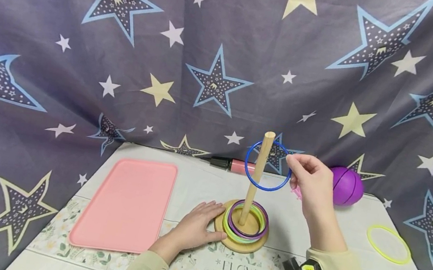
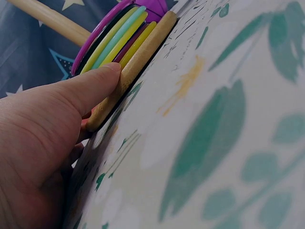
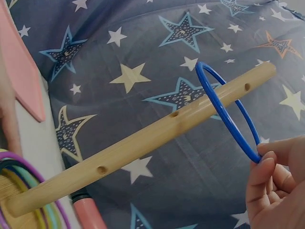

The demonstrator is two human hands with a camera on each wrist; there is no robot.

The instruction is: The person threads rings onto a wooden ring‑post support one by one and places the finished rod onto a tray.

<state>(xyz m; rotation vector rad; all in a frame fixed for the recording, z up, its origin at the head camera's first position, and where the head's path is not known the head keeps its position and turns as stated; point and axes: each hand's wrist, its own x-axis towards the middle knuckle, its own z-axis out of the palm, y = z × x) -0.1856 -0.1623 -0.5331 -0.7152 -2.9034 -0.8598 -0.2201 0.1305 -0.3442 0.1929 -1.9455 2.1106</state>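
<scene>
A wooden peg point(image 3: 143, 138) rises from a round wooden base point(image 1: 239, 246). Around its foot lie several stacked rings point(image 2: 112, 45) in purple, black, yellow and mint. My right hand point(image 1: 312, 183) pinches the edge of a blue ring point(image 3: 224, 112) between thumb and fingertips. That ring is tilted and encircles the peg a little below its top, seen in the right wrist view. My left hand point(image 1: 195, 226) holds the base by its left edge, thumb at the front near the lowest rings and fingers along the far side, partly hidden in the left wrist view.
A pink tray point(image 1: 124, 205) lies on the left of the table. A single yellow ring point(image 1: 388, 245) lies on the right. Behind the peg are a pink and black cylindrical object point(image 1: 233, 165) and, further right, a purple ball-like object point(image 1: 347, 187). Star-patterned cloth point(image 1: 225, 23) hangs behind.
</scene>
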